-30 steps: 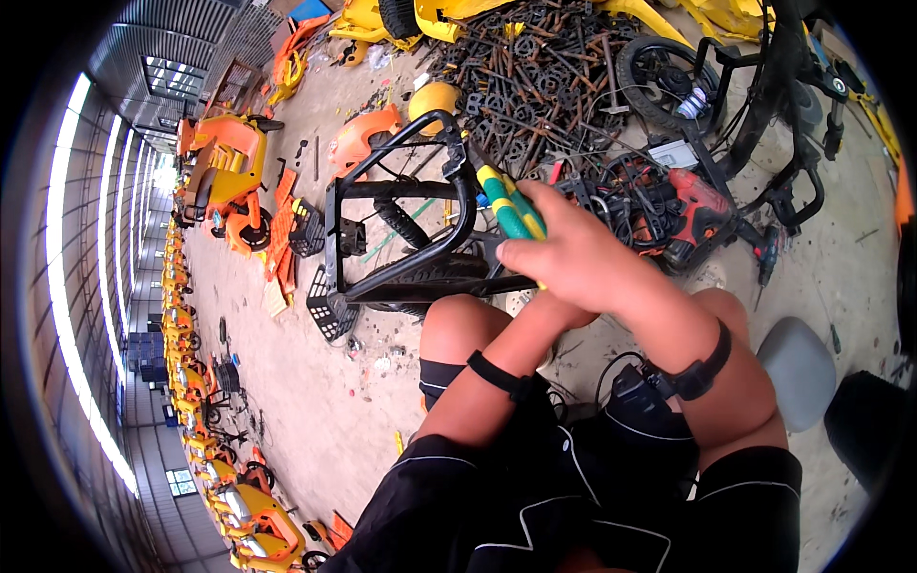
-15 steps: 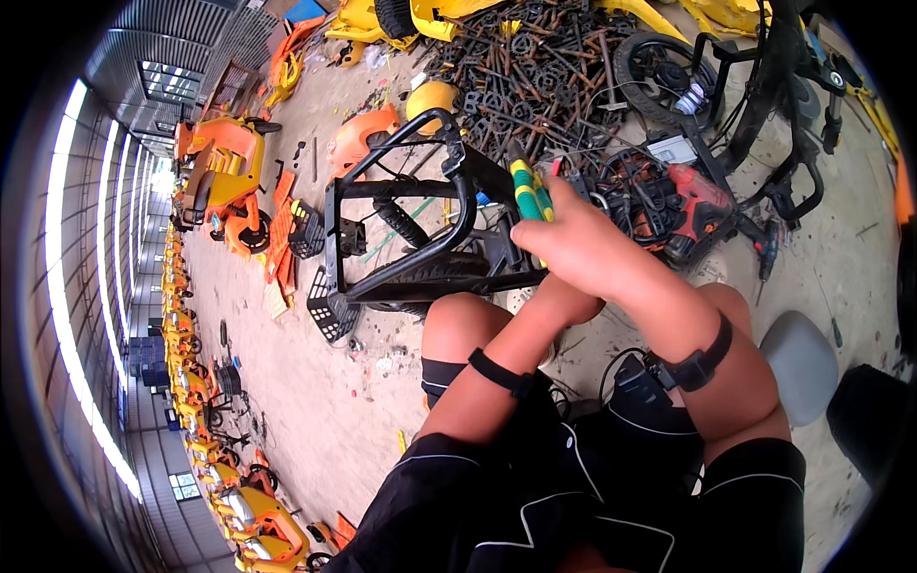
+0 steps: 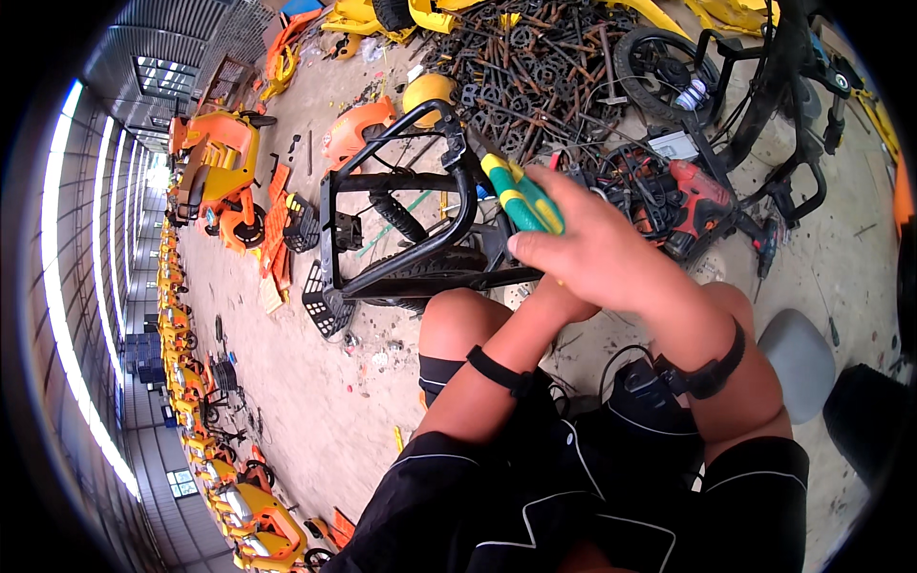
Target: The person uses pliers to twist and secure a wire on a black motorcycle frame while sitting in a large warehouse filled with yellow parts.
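Observation:
My right hand (image 3: 583, 244) grips the green-and-yellow handles of a hand tool (image 3: 519, 196), apparently pliers, whose dark head points up-left beside the black tubular metal frame (image 3: 401, 286). Beneath it, my left hand (image 3: 564, 301) is curled and mostly hidden by the right one; what it holds, if anything, I cannot make out. The frame carries a black shock absorber (image 3: 401, 218) and sits just beyond my knees. To the right of the tool lie a tangle of black cables (image 3: 635, 191) and a red cordless drill (image 3: 697, 205).
A pile of rusty metal parts (image 3: 525, 76) lies ahead, beside a loose wheel (image 3: 659, 76). Orange-and-yellow scooters (image 3: 220, 162) line the left, with orange panels (image 3: 277, 210) on the floor. A grey seat-like pad (image 3: 798, 363) is at right, along with another dark vehicle frame (image 3: 764, 124).
My right hand and the tool swung slightly rightward and more upright, then tilted back toward the left. My left hand stayed under the right. The view shifted slightly.

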A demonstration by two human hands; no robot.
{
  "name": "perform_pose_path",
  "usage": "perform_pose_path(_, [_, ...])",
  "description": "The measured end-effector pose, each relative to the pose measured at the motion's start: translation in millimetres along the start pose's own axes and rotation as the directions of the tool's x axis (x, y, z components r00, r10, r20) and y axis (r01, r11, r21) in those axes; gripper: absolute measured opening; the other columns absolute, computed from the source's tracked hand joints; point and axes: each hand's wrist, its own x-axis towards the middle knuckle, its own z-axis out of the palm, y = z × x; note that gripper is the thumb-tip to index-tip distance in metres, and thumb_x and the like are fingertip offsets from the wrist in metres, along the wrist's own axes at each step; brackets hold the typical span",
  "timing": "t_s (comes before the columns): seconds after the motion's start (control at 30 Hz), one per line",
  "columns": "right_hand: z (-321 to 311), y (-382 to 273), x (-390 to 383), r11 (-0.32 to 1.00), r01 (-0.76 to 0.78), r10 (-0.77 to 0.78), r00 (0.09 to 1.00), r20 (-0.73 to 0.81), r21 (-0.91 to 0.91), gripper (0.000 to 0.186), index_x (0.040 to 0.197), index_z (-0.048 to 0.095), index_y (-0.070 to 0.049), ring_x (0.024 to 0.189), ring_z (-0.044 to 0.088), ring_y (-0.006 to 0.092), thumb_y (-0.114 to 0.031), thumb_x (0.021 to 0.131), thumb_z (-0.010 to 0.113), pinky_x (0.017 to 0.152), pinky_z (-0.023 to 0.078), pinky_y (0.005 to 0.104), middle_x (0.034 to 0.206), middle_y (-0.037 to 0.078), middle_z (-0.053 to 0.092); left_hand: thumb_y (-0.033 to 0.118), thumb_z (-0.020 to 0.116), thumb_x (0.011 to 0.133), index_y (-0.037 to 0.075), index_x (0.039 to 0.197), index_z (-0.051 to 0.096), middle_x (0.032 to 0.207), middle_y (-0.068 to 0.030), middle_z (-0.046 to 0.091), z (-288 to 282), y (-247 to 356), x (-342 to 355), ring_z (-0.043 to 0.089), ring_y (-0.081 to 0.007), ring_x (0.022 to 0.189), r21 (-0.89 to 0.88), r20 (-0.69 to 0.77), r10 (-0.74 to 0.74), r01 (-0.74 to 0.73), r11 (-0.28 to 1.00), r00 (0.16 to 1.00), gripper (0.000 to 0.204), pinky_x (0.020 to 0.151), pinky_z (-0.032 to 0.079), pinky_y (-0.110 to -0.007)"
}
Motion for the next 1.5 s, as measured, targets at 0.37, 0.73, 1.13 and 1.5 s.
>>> perform_pose_path(0.37, [-33.1, -9.5, -1.2, 0.566, -0.083, 0.169, 0.985, -0.017, 0.820, 0.064, 0.139, 0.047, 0.003, 0.088, 0.067, 0.0245, -0.019, 0.082, 0.065, 0.066, 0.053, 0.0324, 0.118, 0.016, 0.062, 0.010, 0.060, 0.085, 0.001, 0.124, 0.054, 0.113, -0.0209, 0.066, -23.2, 49.8, -9.5, 0.066, -0.0400, 0.105, 0.195, 0.064, -0.022, 0.009, 0.981, 0.998, 0.041, 0.090, 0.049, -0.055])
perform_pose_path(0.73, [-48.6, 26.7, 13.1, 0.628, -0.162, 0.338, 0.938, -0.080, 0.761, 0.068, 0.141, 0.043, 0.009, 0.104, 0.064, 0.0214, -0.005, 0.075, 0.054, 0.068, 0.053, 0.0268, 0.131, 0.022, 0.061, 0.012, 0.065, 0.084, 0.003, 0.115, 0.058, 0.104, -0.0129, 0.063, -48.4, 54.6, -19.3, 0.062, -0.0328, 0.104, 0.205, 0.110, 0.018, -0.040, 0.978, 0.994, 0.033, 0.092, 0.047, -0.046])
perform_pose_path(1.13, [-22.5, 31.5, 20.0, 0.475, -0.221, -0.080, 0.953, 0.292, 0.852, 0.085, 0.155, 0.026, 0.006, 0.128, 0.057, 0.0303, 0.007, 0.074, 0.051, 0.101, 0.051, 0.0428, 0.143, 0.022, 0.052, -0.006, 0.054, 0.083, 0.001, 0.136, 0.059, 0.130, -0.0241, 0.063, -50.1, 50.8, -8.0, 0.060, -0.0396, 0.124, 0.046, -0.044, 0.082, -0.080, 0.996, 0.996, 0.053, 0.101, 0.051, -0.048])
perform_pose_path(1.5, [-25.6, 34.1, 20.8, 0.562, -0.181, -0.091, 0.956, 0.278, 0.807, 0.087, 0.155, 0.027, 0.004, 0.122, 0.062, 0.0326, 0.004, 0.071, 0.051, 0.075, 0.054, 0.0311, 0.137, 0.024, 0.055, 0.006, 0.062, 0.080, 0.002, 0.115, 0.062, 0.104, -0.0221, 0.067, -30.4, 32.7, -13.2, 0.066, -0.0416, 0.096, 0.194, -0.058, 0.075, -0.062, 0.979, 0.996, 0.035, 0.082, 0.053, -0.052])
